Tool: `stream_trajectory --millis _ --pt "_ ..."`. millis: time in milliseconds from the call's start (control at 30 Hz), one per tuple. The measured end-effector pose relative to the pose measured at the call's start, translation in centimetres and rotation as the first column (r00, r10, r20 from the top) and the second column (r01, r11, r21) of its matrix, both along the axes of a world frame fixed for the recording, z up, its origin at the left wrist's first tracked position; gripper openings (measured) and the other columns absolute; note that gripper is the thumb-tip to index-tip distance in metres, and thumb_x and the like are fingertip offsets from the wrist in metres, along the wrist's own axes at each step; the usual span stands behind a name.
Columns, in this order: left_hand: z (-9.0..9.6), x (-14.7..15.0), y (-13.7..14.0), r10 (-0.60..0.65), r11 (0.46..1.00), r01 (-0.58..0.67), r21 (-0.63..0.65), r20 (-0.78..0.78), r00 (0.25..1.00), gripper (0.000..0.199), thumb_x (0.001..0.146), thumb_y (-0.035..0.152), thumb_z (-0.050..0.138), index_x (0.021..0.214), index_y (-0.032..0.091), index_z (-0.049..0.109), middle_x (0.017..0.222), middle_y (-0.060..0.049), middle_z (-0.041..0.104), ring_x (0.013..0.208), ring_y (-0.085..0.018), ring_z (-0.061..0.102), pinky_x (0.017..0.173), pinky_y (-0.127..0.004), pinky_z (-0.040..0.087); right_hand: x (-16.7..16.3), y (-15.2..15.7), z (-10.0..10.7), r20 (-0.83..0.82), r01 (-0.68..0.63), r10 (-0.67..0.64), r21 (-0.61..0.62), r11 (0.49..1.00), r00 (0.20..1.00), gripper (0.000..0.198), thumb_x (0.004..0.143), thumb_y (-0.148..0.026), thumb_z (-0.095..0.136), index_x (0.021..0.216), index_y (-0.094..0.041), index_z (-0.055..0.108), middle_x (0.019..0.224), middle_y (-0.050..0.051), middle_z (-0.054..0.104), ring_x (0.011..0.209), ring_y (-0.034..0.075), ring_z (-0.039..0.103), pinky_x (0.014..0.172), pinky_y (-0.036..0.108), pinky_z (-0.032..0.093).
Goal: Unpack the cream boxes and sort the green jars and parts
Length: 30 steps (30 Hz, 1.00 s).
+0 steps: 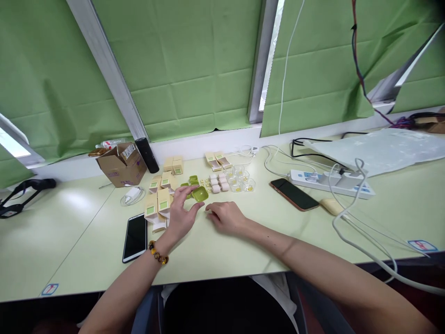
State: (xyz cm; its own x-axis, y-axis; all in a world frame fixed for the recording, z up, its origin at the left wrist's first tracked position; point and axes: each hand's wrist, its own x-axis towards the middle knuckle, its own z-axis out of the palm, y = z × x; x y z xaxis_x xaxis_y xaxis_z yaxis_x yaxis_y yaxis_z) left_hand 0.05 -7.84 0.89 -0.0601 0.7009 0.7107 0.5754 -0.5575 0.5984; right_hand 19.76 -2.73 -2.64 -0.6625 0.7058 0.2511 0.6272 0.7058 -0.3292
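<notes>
My left hand (183, 215), with a beaded bracelet at the wrist, grips a small green square dish (200, 194). Its fingers lie along the dish's left edge and the thumb at the lower edge. My right hand (225, 215) rests just right of the dish, fingers curled, with nothing seen in them. Behind the dish stands another green dish (193, 179); a further one is partly hidden by my left fingers. Several pale pink blocks (216, 189) and clear plastic cups (249, 185) with yellow marks sit to the right. Small beige cartons (151, 206) with green squares stand left.
A phone (135, 237) lies left, another phone (294, 194) right. Behind it are a power strip (330, 182) and trailing white cables (356, 236). A cardboard box (122, 166), black cylinder (146, 155) and coiled white charger (132, 195) stand back left. More cartons (218, 160) are at the back.
</notes>
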Motion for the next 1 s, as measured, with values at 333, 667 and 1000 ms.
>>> stream_trajectory --millis 333,667,1000 --pt "0.0 -0.3 1.1 -0.292 0.872 0.471 -0.132 0.633 0.717 0.049 0.078 0.036 0.09 0.122 0.025 0.073 0.118 -0.008 0.068 0.107 -0.021 0.067 0.102 -0.039 0.052 1.4 1.1 0.4 -0.008 -0.025 0.025 -0.019 0.999 1.0 0.031 0.1 -0.029 0.056 0.128 -0.023 0.068 0.11 0.006 0.079 0.089 0.021 0.072 0.071 0.029 0.038" --pt "1.0 -0.1 -0.2 -0.267 0.663 0.723 -0.197 0.839 0.474 0.044 0.085 0.045 0.081 0.118 0.019 0.069 0.126 -0.014 0.071 0.115 -0.029 0.071 0.117 -0.055 0.048 1.4 0.8 1.1 0.079 -0.052 0.054 -0.017 0.998 0.995 0.036 0.1 -0.03 0.056 0.135 -0.023 0.063 0.115 0.007 0.078 0.097 0.024 0.071 0.072 0.03 0.038" --pt "1.6 -0.1 -0.2 -0.28 0.611 0.768 -0.192 0.855 0.437 0.046 0.096 0.052 0.051 0.123 0.019 0.068 0.121 -0.017 0.068 0.112 -0.032 0.067 0.111 -0.064 0.048 1.5 0.5 1.5 0.12 -0.073 0.075 -0.014 0.997 0.99 0.03 0.1 -0.03 0.056 0.128 -0.021 0.065 0.114 0.009 0.076 0.097 0.024 0.07 0.071 0.029 0.038"
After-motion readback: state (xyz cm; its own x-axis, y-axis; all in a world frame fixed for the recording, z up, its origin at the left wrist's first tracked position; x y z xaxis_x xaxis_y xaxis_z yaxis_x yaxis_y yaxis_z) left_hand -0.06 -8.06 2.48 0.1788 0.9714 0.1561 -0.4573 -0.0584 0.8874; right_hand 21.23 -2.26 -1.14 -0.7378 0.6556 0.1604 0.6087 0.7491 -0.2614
